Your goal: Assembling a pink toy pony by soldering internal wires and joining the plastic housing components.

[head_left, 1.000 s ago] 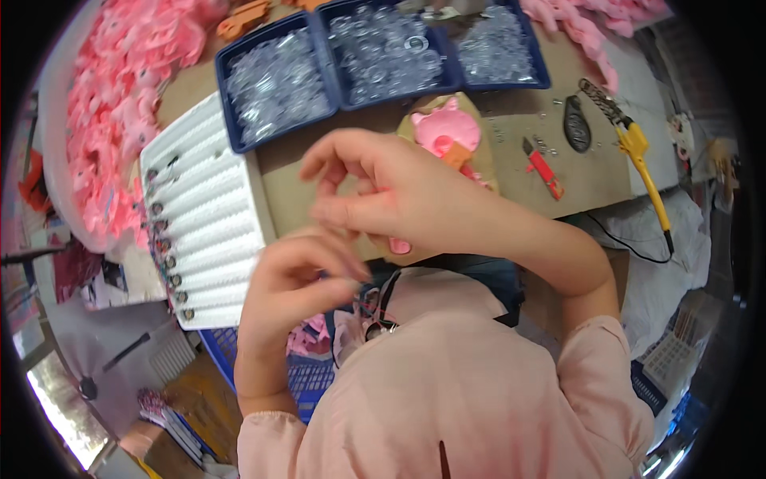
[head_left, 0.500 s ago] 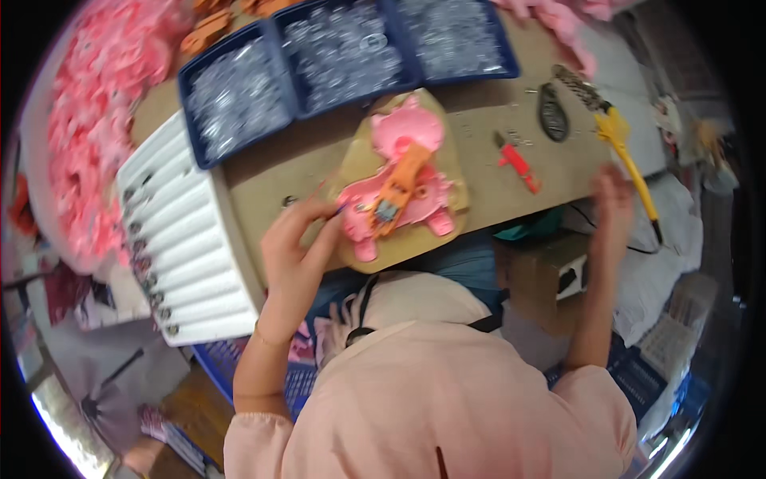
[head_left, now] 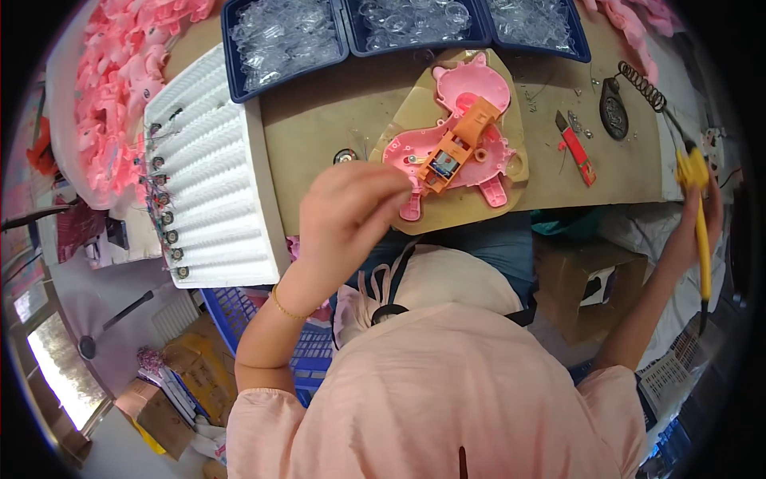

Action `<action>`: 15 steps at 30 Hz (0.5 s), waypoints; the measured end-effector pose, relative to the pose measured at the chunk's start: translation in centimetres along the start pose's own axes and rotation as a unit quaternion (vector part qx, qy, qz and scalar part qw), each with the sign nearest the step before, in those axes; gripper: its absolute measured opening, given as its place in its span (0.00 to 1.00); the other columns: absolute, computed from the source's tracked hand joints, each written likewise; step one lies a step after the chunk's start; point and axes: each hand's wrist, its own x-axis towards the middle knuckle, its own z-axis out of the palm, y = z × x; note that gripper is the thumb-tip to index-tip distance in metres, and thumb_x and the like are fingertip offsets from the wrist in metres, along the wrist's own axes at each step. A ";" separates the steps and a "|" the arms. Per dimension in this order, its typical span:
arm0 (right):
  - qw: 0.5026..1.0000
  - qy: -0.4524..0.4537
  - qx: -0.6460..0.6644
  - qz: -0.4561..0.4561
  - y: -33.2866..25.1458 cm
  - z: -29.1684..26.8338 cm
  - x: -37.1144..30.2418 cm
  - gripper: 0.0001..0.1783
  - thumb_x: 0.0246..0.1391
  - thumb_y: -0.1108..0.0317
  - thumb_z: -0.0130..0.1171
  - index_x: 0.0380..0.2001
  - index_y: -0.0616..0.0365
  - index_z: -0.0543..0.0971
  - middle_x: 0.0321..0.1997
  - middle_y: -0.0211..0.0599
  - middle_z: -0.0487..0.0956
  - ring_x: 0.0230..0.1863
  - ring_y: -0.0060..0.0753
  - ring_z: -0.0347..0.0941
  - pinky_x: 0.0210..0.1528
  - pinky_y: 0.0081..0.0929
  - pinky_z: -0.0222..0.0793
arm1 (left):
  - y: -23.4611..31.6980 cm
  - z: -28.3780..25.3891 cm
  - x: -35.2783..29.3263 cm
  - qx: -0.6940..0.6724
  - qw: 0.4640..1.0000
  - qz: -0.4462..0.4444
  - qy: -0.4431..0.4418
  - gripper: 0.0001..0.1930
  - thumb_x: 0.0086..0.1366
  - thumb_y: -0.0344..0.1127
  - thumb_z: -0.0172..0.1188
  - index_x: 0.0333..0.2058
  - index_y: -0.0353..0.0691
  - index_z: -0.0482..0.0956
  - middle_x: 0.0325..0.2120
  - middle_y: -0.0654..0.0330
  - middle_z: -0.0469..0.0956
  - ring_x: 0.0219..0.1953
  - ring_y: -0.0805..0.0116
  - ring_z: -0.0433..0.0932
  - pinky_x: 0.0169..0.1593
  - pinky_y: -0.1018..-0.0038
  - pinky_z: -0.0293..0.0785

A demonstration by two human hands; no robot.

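A pink animal-shaped plastic shell half (head_left: 411, 144) lies open side up in a tan fixture board (head_left: 511, 72). Across it sits an orange plastic housing (head_left: 479, 120) with a small circuit part in its lower end. My left hand (head_left: 351, 209) hovers at the shell's lower left, thumb and fingers pinched; what they hold is hidden. Over at the far right, my right hand (head_left: 688, 231) has its fingers around the yellow handle of a soldering iron (head_left: 702, 247). The iron's dark front end points toward a coiled metal holder (head_left: 642, 86).
Blue trays (head_left: 345, 49) of clear plastic parts stand at the back. A white ribbed tray (head_left: 219, 184) with small wired round parts is at left, beside a bag of pink shells (head_left: 120, 104). A red utility knife (head_left: 578, 152) and a black oval holder base (head_left: 613, 112) lie at right.
My right hand has reached the soldering iron and closed on its handle, which sits farther from the coil. My left hand has turned, fingers still pinched. The whole view has shifted.
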 end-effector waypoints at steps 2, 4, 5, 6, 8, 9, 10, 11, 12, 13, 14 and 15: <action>0.987 0.092 0.121 0.047 -0.6 -1.0 -2.3 0.20 0.58 0.69 0.52 0.52 0.68 0.68 0.48 0.47 0.74 0.47 0.32 0.73 0.46 0.23 0.71 | -0.3 0.4 -0.4 0.060 0.996 0.067 -0.019 0.08 0.49 0.29 0.63 0.31 0.42 0.79 0.34 0.65 0.79 0.36 0.66 0.76 0.36 0.72 0.70; 0.973 0.094 0.186 0.098 -1.3 -1.2 -4.0 0.21 0.59 0.68 0.51 0.53 0.69 0.66 0.50 0.49 0.72 0.48 0.35 0.73 0.48 0.25 0.70 | -0.3 1.4 -0.9 0.150 0.973 0.174 0.008 0.09 0.47 0.29 0.62 0.30 0.43 0.79 0.36 0.66 0.80 0.36 0.69 0.76 0.36 0.75 0.69; 0.951 0.100 0.252 0.148 -1.7 -1.2 -4.5 0.22 0.59 0.68 0.49 0.54 0.70 0.64 0.52 0.51 0.70 0.48 0.38 0.72 0.50 0.28 0.70 | -0.6 1.7 -1.1 0.177 0.962 0.210 0.014 0.08 0.47 0.29 0.61 0.30 0.43 0.78 0.39 0.66 0.79 0.36 0.70 0.75 0.35 0.76 0.68; 0.951 0.101 0.249 0.150 -2.3 -0.9 -4.7 0.22 0.59 0.68 0.49 0.54 0.70 0.64 0.52 0.51 0.70 0.48 0.38 0.72 0.50 0.28 0.70 | -0.5 1.9 -1.1 0.174 0.962 0.210 0.012 0.08 0.47 0.29 0.61 0.30 0.43 0.78 0.39 0.66 0.79 0.36 0.70 0.75 0.35 0.76 0.68; 0.918 0.076 0.358 0.154 -3.9 0.0 -4.8 0.22 0.60 0.68 0.46 0.54 0.71 0.62 0.51 0.50 0.70 0.47 0.37 0.72 0.49 0.29 0.71 | -0.3 2.4 -1.2 0.188 0.960 0.206 0.016 0.07 0.49 0.28 0.58 0.30 0.43 0.78 0.40 0.65 0.79 0.36 0.71 0.75 0.35 0.76 0.69; 0.912 0.060 0.371 0.164 -4.5 0.5 -4.7 0.23 0.61 0.66 0.44 0.56 0.70 0.61 0.53 0.51 0.68 0.50 0.38 0.71 0.51 0.30 0.69 | -0.2 2.5 -1.2 0.187 0.961 0.205 0.016 0.07 0.49 0.28 0.58 0.30 0.43 0.78 0.40 0.65 0.79 0.36 0.71 0.75 0.35 0.76 0.69; 0.912 0.058 0.371 0.164 -5.3 1.0 -4.8 0.23 0.61 0.66 0.44 0.56 0.70 0.61 0.53 0.51 0.68 0.50 0.38 0.71 0.51 0.30 0.69 | 0.0 2.6 -1.1 0.181 0.964 0.194 0.026 0.08 0.48 0.28 0.59 0.30 0.43 0.78 0.38 0.65 0.79 0.35 0.70 0.75 0.35 0.75 0.69; 0.912 0.055 0.368 0.172 -5.9 1.4 -4.8 0.24 0.61 0.67 0.45 0.56 0.71 0.61 0.53 0.52 0.68 0.50 0.39 0.71 0.51 0.30 0.70 | 0.2 2.7 -1.0 0.172 0.967 0.183 0.036 0.08 0.48 0.28 0.60 0.30 0.43 0.78 0.36 0.65 0.79 0.35 0.69 0.75 0.36 0.73 0.69; 0.912 0.052 0.365 0.179 -6.2 1.6 -4.8 0.24 0.61 0.67 0.45 0.56 0.71 0.60 0.54 0.52 0.67 0.50 0.39 0.71 0.50 0.30 0.70 | 0.5 2.6 -0.8 0.170 0.968 0.181 0.038 0.08 0.48 0.28 0.60 0.30 0.43 0.78 0.36 0.65 0.79 0.35 0.69 0.75 0.36 0.73 0.69; 0.909 0.045 0.369 0.187 -6.3 1.5 -4.9 0.24 0.61 0.67 0.45 0.56 0.71 0.60 0.53 0.52 0.67 0.50 0.39 0.71 0.50 0.31 0.70 | 1.1 2.2 -0.8 0.131 0.983 0.121 0.043 0.09 0.48 0.27 0.62 0.31 0.42 0.79 0.33 0.64 0.79 0.34 0.68 0.75 0.36 0.72 0.70; 0.910 0.042 0.369 0.186 -6.3 1.4 -5.0 0.24 0.61 0.67 0.45 0.56 0.71 0.60 0.53 0.52 0.67 0.50 0.39 0.71 0.50 0.31 0.70 | 1.6 1.8 -0.9 0.093 0.993 0.061 0.047 0.10 0.48 0.27 0.63 0.31 0.42 0.79 0.31 0.63 0.79 0.34 0.66 0.75 0.36 0.71 0.70; 0.910 0.038 0.375 0.173 -6.3 1.4 -5.2 0.24 0.60 0.67 0.45 0.56 0.71 0.60 0.53 0.52 0.67 0.50 0.39 0.71 0.50 0.30 0.70 | 1.9 1.6 -1.0 0.038 0.998 -0.002 0.041 0.10 0.48 0.26 0.65 0.32 0.41 0.79 0.26 0.62 0.77 0.32 0.64 0.75 0.37 0.70 0.68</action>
